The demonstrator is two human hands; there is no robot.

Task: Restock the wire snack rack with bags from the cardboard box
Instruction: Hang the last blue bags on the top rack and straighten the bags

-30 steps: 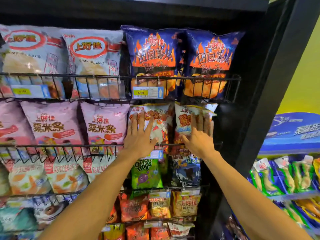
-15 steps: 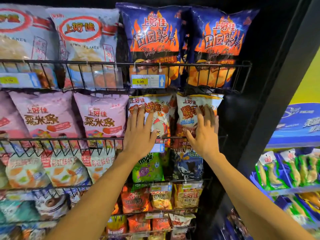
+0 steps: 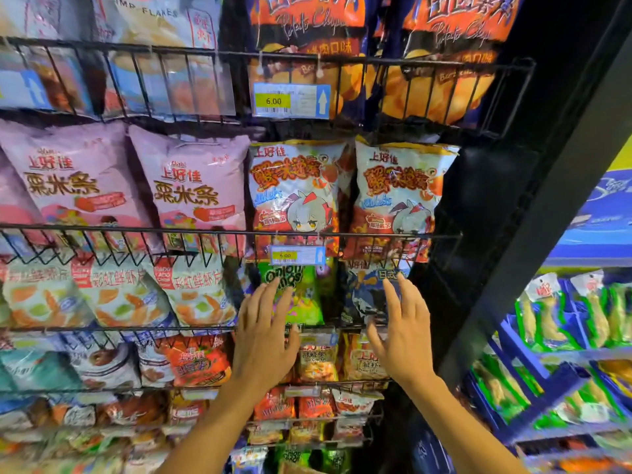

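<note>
glossy crinkled bags (image 3: 294,196), wire rack (image 3: 219,231), hands (image 3: 333,331) spread

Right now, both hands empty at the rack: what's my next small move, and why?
Probably reach down for another bag from the box, not in view: left hand and right hand are open and empty, and the cartoon bags stand upright behind the wire.

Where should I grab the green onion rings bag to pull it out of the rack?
Probably its upper half, coming from the front and pinching it between thumb and fingers. The green bag stands upright with its bottom behind the front wire, so only the part above the wire is free, and it should lift up before coming out.
</note>
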